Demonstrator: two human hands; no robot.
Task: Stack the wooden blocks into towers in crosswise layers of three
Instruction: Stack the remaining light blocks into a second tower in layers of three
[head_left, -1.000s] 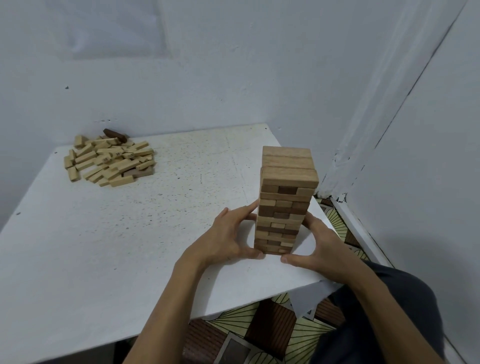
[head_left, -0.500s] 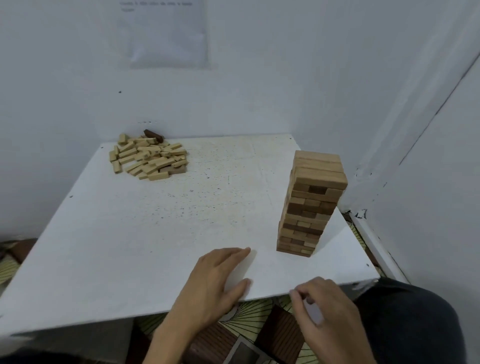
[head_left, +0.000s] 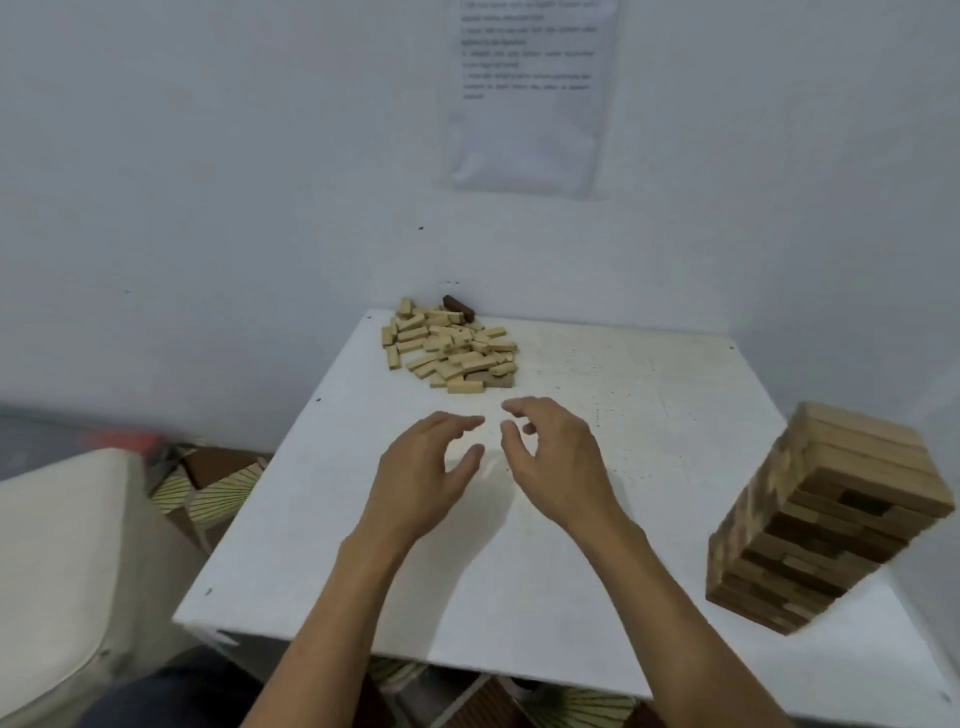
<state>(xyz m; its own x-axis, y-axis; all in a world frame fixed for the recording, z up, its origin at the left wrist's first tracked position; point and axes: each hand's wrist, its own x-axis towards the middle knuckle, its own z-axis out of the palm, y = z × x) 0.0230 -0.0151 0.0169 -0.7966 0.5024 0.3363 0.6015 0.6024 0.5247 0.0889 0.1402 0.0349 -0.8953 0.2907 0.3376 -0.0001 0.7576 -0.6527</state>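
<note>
- A white square table (head_left: 571, 571) with a speckled top stood in the corner of a white-walled room, with a printed sheet of paper (head_left: 530, 93) fixed to the wall above it. The print was too blurred to read.
- A loose pile of pale wooden blocks (head_left: 449, 348) lay scattered at the table's far left corner, close to the wall. One dark brown block (head_left: 458, 307) rested at the back edge of the heap.
- A tall tower of light and dark wooden blocks (head_left: 826, 519) stood on the right side of the table near its front edge, well apart from the pile. Its layers ran crosswise, and its outline was smeared by motion blur.
- The person's left hand (head_left: 426, 478) reached over the middle of the tabletop, fingers relaxed and slightly bent, holding nothing.
- The right hand (head_left: 556, 462) was just beside it, fingers loosely curled and likewise empty. Both hands were between the near edge and the pile, close to the nearest loose blocks but not touching them.
- Whether either palm touched the table could not be told, though shadows lay on the surface beneath them.
- A white padded object (head_left: 57, 571) sat at the lower left, with brown-and-cream patterned floor tiles (head_left: 218, 488) showing beside and under the table.
</note>
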